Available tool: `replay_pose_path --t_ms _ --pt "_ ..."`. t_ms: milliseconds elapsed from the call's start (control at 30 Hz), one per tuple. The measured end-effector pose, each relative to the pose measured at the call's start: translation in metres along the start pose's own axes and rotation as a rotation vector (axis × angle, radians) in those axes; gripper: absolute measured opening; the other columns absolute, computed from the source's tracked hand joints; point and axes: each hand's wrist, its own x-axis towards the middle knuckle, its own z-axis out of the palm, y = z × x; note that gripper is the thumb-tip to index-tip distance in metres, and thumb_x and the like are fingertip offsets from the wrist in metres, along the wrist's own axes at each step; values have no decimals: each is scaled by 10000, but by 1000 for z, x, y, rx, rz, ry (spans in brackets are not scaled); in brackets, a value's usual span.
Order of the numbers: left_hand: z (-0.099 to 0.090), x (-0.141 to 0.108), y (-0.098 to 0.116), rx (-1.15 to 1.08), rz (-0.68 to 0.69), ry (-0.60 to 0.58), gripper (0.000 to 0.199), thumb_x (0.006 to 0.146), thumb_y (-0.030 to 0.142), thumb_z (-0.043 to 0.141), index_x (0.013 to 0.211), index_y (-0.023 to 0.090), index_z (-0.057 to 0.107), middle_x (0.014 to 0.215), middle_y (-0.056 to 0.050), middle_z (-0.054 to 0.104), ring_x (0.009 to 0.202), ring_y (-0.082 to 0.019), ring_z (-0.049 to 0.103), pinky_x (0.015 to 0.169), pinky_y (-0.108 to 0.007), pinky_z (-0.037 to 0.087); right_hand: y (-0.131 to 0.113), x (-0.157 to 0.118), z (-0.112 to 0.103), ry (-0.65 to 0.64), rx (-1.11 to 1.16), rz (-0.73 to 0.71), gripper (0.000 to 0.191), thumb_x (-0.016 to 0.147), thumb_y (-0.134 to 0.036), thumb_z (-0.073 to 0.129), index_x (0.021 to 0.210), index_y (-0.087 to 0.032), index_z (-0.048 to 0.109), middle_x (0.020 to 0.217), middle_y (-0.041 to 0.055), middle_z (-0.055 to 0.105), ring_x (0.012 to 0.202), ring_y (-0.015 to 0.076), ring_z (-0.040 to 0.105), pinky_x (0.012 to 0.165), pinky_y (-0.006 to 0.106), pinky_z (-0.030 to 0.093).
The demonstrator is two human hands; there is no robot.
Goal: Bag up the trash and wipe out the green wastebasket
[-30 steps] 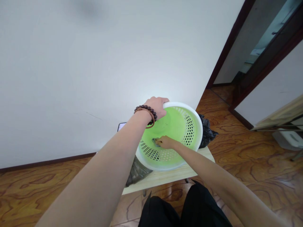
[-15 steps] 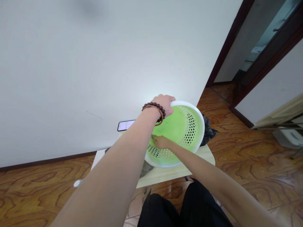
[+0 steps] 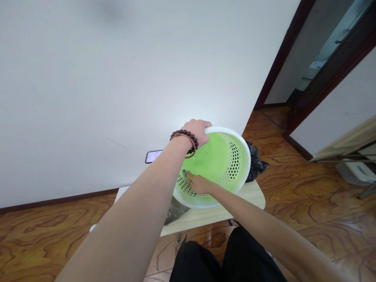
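Note:
A round plastic basket [image 3: 217, 156], green inside with a white rim and bands of holes, sits tilted on a small light-wood table. At the far rim, my left hand [image 3: 197, 131] is closed over the edge, its wrist wearing dark beads and a brown cord. Inside the basket, my right hand [image 3: 199, 183] is low against the near-left perforated wall. Its fingers pinch a small greyish thing [image 3: 184, 172], too little of which shows to name. My left forearm covers the basket's left side.
A phone [image 3: 152, 156] with a lit screen lies behind my left forearm, by the white wall. Black plastic bag [image 3: 257, 162] bulges out right of the basket; a dark bag [image 3: 176, 211] lies at its near left. The table [image 3: 202, 220] stands close to my knees.
The basket and my left hand have shifted slightly left. My right hand has slid a little toward me along the wall, and the greyish thing at its fingertips shows more.

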Motion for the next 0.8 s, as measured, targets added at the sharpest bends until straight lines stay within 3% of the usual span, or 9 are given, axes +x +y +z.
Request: replay_pose_path --t_ms 133,233,400,467,533,600,667,800 --pt "0 0 0 -18 2 11 423 591 181 475 973 304 610 736 -20 622 662 -169 552 560 -259 390 38 -36 -2 -68 -147 184 524 761 -87 398 1282 -37 361 1331 184 356 1241 230 310 995 342 286" --pt "2 0 -2 -24 -6 23 387 591 176 472 930 286 622 717 -21 617 657 -165 549 545 -250 378 47 -37 -5 -62 -147 310 514 739 -69 417 1250 -26 404 1300 208 387 1237 263 309 1000 393 264" --pt "3 -1 -5 -21 -37 15 391 605 178 472 953 294 607 719 -16 612 647 -159 548 555 -247 382 4 6 0 9 -8 210 449 849 -178 308 1283 -75 356 1283 140 439 1141 183 444 925 274 362" --pt "3 -1 -4 1 -52 6 383 610 185 471 952 294 605 720 -16 608 647 -161 546 559 -251 385 -12 20 1 119 93 193 447 889 -203 200 1309 -86 301 1277 130 448 1087 174 492 883 277 395" --pt "2 -1 -2 25 -52 4 364 615 194 469 938 291 605 718 -18 603 652 -167 545 565 -258 389 -15 22 -1 109 81 202 429 885 -207 224 1289 -111 336 1212 121 512 999 183 550 828 292 427" --pt "2 -1 -1 49 -47 9 341 615 202 470 919 282 605 712 -21 595 655 -172 545 568 -261 391 -5 13 -5 5 -29 241 401 839 -182 340 1226 -138 430 1147 115 560 951 201 572 803 307 440" --pt "3 -1 0 66 -51 13 332 611 209 478 912 273 601 709 -26 588 646 -173 544 559 -262 391 15 -3 -11 -61 -127 312 394 780 -121 410 1163 -114 503 1158 150 545 1027 242 530 862 352 408" --pt "4 0 0 73 -44 13 330 612 214 478 914 274 597 713 -33 585 641 -180 541 548 -272 395 48 -26 -20 -29 -212 452 421 743 -31 391 1145 -16 517 1274 233 406 1228 299 312 1021 456 186"
